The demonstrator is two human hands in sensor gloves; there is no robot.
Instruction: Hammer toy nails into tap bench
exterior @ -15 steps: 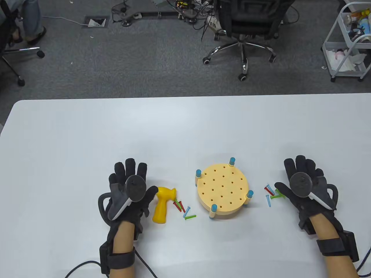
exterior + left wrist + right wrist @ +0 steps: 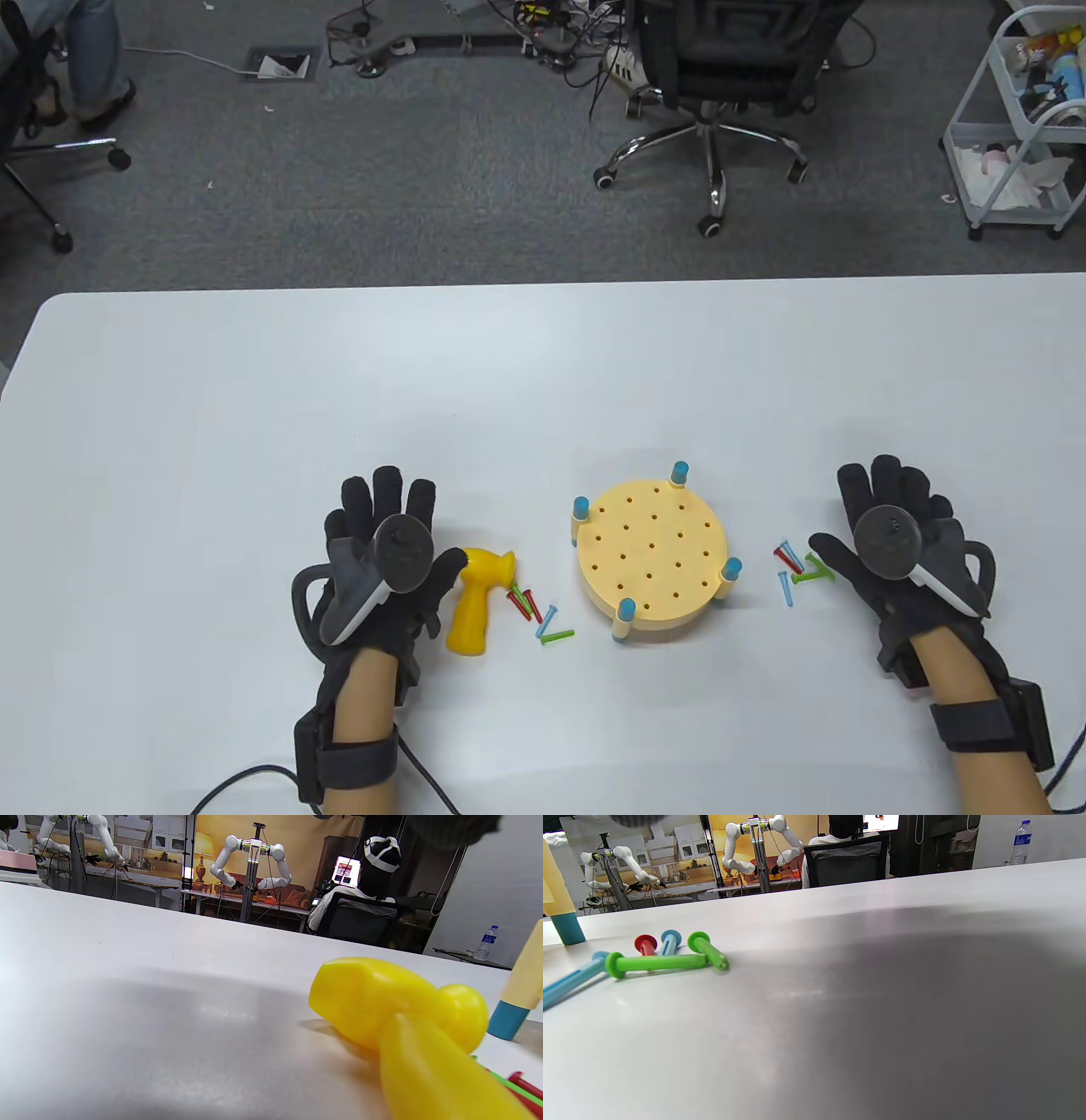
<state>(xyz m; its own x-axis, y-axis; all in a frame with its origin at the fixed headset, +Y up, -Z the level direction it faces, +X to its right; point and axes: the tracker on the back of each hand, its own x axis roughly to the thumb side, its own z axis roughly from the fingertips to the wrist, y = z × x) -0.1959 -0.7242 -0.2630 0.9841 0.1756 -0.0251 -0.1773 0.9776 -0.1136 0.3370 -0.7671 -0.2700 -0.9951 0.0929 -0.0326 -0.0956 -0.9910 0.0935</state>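
Currently, left hand [image 2: 382, 560] flat, released, thumb beside yellow hammer [image 2: 478, 598], right hand [image 2: 899, 552] flat, released, by loose nails [image 2: 797, 567], tap bench [image 2: 652, 556] between on worktop [image 2: 543, 382].

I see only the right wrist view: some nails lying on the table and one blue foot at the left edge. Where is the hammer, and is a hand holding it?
Observer: The yellow hammer lies on the table, left of the round tap bench. The left hand rests flat beside it with fingers spread, not gripping it.
Operator: Is any nail already in the bench?
Observer: No. All holes in its top look empty in the table view.
Operator: Are my nails the only ones?
Observer: No. A second pile lies between hammer and bench; your pile is beside the thumb of the right hand, which lies flat and holds nothing.
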